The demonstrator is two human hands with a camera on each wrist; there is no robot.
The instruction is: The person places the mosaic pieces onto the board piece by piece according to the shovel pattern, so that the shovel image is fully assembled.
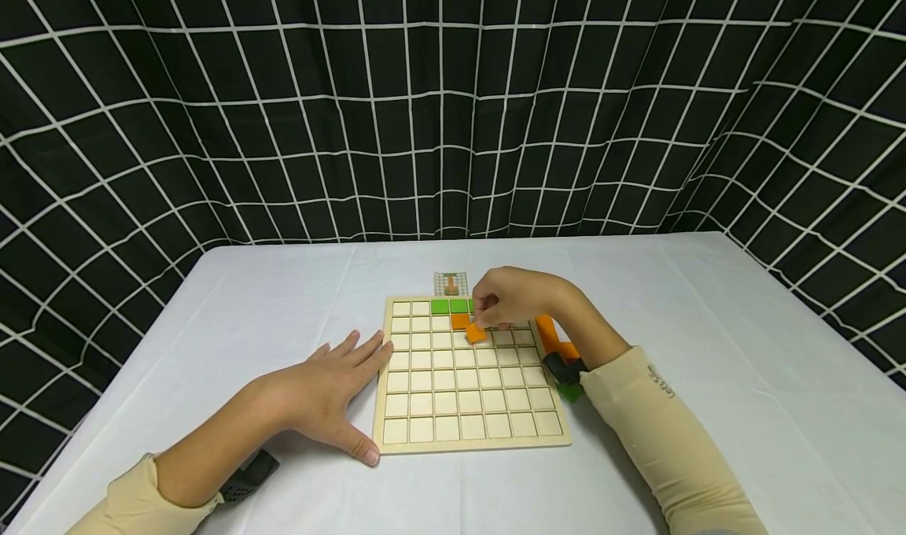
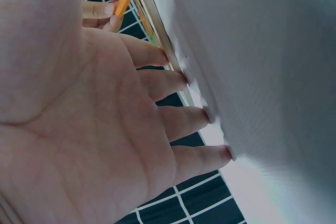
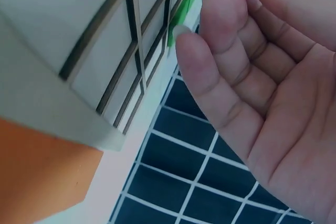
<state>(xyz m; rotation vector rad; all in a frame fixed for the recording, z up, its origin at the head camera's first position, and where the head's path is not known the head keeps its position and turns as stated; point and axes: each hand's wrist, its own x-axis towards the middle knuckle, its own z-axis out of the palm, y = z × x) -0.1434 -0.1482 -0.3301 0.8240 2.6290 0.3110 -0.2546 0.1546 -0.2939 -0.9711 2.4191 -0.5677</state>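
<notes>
A square wooden grid board (image 1: 433, 401) lies on the table. Green tiles (image 1: 449, 307) fill part of its far row, and one orange tile (image 1: 460, 321) sits in the row below. Over the board's upper part, my right hand (image 1: 520, 295) pinches another orange tile (image 1: 476, 333), which looks tilted; it also shows in the left wrist view as an orange tile (image 2: 122, 4) between thumb and fingers. My left hand (image 1: 325, 393) is spread flat along the board's left edge, thumb at the near corner, fingertips (image 2: 178, 80) down by the edge.
Behind the board lies a small pattern card (image 1: 451, 284) with a grid. Orange pieces (image 1: 548, 337) and a green piece (image 1: 570, 392) lie along the board's right side, partly hidden by the right wrist. A black curtain with white lines (image 1: 439, 126) stands behind the white table (image 1: 318, 283).
</notes>
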